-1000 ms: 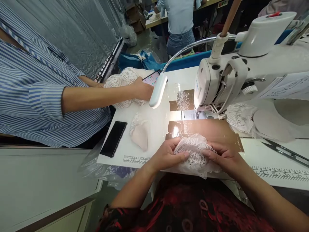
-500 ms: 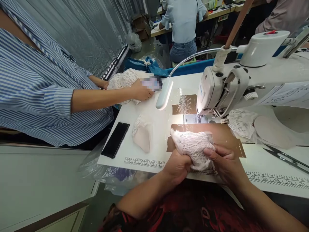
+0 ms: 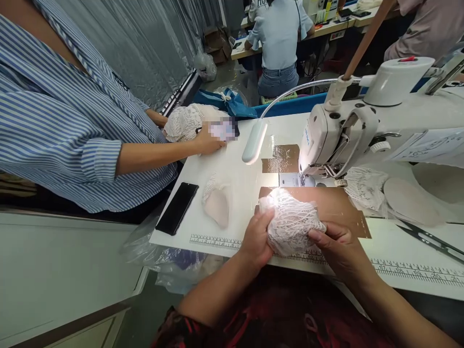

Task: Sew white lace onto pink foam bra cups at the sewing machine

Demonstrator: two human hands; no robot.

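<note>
The lace piece (image 3: 293, 224), at lower centre of the frame, now shows a broad, rounded face; half a second ago a corner poked out at its upper left, and before that it was bunched. The left hand (image 3: 255, 237) has opened from a fist and holds the left edge, thumb on top; the right hand (image 3: 338, 242) keeps a narrow pinch on the right corner. I judge that the piece is being turned and spread by hand, not stitched, since it lies below the needle area of the sewing machine (image 3: 326, 130). The left fingers are mostly hidden by the lace, as is its underside. At upper left, a blurred patch covers the screen of the phone (image 3: 235, 128) in a co-worker's hand (image 3: 209, 142). The scissors (image 3: 431, 239) are cut off at the right edge of the frame.
</note>
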